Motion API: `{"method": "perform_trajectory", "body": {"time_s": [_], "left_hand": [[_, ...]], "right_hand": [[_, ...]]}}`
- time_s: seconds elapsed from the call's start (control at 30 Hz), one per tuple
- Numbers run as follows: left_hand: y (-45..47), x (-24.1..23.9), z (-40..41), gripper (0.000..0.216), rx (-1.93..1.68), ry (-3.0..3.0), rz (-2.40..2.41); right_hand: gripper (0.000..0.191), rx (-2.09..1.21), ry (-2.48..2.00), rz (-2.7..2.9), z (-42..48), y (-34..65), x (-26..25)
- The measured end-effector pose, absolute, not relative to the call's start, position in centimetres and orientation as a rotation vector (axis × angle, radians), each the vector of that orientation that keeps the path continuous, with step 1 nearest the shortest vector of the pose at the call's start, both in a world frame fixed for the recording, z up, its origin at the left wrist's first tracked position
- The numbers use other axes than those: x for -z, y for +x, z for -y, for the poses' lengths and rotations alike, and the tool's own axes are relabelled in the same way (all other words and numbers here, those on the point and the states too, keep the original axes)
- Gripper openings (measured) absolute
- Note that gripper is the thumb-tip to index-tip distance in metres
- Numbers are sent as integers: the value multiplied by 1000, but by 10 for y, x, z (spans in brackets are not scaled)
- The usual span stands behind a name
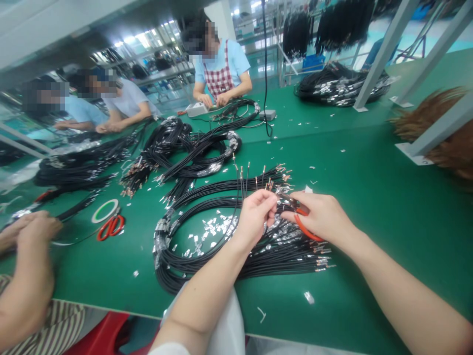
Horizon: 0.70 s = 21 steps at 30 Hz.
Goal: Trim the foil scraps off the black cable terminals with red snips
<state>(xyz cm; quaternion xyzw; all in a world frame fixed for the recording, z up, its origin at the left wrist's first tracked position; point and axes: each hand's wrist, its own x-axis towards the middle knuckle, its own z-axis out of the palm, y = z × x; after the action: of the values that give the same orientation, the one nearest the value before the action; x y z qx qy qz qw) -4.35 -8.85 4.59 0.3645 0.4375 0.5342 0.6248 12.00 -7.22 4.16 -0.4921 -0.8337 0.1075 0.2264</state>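
At the near left edge a co-worker's hands rest over dark leads, and just right of them a flat roll of white and green tape lies touching a pair of red-handled scissors on the green table. Farther back, tangled heaps of black wiring spread towards other people seated at the far side. In the near middle sits the coiled bundle of black cables, strewn with silver foil scraps; its copper-tipped ends fan out beyond the hands. The left hand is closed, with thumb and fingertips pinched on the end of one thin black cable lifted just above the bundle. Touching it from the right, the right hand is curled round small red-handled cutters, whose dark nose points at the pinched end. The step in hand looks like trimming or stripping that one tip; the cut seems to call for the tip to sit squarely in the tool's nose while the left fingers hold it firm and clear of the blades. Neighbouring tips crowd close and could stray into the bite, and the foil scraps hide part of the coil. To the far right stand white metal frame legs and a brown fibrous bundle, well apart
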Motion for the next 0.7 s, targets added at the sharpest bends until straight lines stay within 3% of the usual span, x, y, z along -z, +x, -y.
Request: {"method": "perform_trajectory", "body": {"time_s": [0.5, 0.7], "left_hand": [[-44, -45, 89, 24, -1325, 844, -1010], [-41, -40, 90, 22, -1340, 912, -1057]], "right_hand": [[33, -283, -1376, 2259, 68, 121, -38], [24, -698, -1237, 1838, 67, 120, -38]]}}
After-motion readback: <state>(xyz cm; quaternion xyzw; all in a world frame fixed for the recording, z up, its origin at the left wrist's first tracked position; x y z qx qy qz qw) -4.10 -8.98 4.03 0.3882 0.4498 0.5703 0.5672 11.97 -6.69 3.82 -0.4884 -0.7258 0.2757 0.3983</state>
